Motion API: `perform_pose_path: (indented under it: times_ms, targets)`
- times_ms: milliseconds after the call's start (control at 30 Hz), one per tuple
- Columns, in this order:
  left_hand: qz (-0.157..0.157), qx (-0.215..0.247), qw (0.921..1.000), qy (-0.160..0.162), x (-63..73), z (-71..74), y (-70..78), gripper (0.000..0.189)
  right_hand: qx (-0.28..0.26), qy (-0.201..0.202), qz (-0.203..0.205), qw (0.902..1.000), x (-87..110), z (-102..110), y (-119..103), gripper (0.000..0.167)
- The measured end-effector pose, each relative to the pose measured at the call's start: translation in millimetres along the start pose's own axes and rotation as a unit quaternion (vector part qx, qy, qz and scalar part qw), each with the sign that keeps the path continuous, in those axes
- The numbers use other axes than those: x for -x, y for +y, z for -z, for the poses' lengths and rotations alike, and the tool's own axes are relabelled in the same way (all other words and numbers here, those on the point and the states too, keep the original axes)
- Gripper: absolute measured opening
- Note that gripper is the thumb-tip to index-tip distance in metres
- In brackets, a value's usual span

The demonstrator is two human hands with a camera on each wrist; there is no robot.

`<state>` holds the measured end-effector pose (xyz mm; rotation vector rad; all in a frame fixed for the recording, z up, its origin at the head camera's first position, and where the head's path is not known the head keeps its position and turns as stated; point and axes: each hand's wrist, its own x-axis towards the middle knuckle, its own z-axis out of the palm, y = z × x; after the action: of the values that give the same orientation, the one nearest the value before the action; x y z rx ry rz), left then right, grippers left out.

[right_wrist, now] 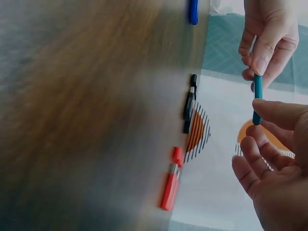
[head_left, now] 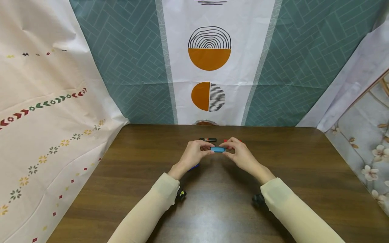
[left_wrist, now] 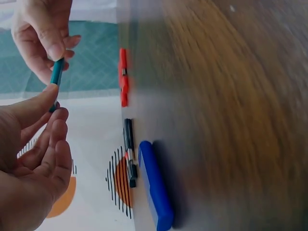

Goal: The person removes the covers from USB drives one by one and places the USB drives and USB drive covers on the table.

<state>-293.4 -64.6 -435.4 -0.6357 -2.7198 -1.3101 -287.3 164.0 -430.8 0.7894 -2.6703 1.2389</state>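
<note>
A slim blue stick that looks like a capped USB flash drive point(head_left: 217, 149) is held level above the table by both hands. My left hand point(head_left: 192, 153) pinches its left end between thumb and fingertips. At the right end, my right hand point(head_left: 241, 155) pinches it the same way. Both wrist views show the blue flash drive point(left_wrist: 57, 72) edge-on, its ends partly covered by fingers. Beyond the hands lie a black USB flash drive point(right_wrist: 190, 98) and a red USB flash drive point(right_wrist: 169, 187), each with a metal part showing.
A thicker dark blue object point(left_wrist: 155, 187) lies on the wooden table point(head_left: 209, 209), mostly behind my left hand in the head view. Patterned cloth point(head_left: 209, 74) hangs along the table's far edge. Wrist-worn black devices point(head_left: 181, 194) sit under the sleeves.
</note>
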Motion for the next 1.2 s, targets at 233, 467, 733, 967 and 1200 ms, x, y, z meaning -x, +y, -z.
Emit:
perform_pose_path:
  times_ms: [233,467,733,967,1200]
  targets:
    - [-0.007,0.004,1.0,0.005,-1.5,-9.1,3.9,0.022,-0.026,0.025,-0.014,0.9993,9.8,3.0,6.7,0.031]
    - [-0.009,0.013,0.9999,0.003,-2.2,-13.8,12.2,0.022,-0.036,0.056,-0.019,0.9976,13.1,4.3,7.0,0.025]
    - [-0.022,0.012,0.9996,0.012,-3.1,-16.6,16.1,0.021,-0.031,0.07,-0.019,0.9969,16.9,7.3,7.7,0.021]
    - [-0.03,0.021,0.9993,0.008,-0.8,-16.1,17.0,0.022,-0.017,0.062,-0.009,0.9979,19.7,10.0,6.1,0.02]
    - [-0.038,0.02,0.9991,0.009,1.3,-16.2,17.9,0.022,-0.025,0.063,-0.005,0.9977,22.6,10.4,6.5,0.02]
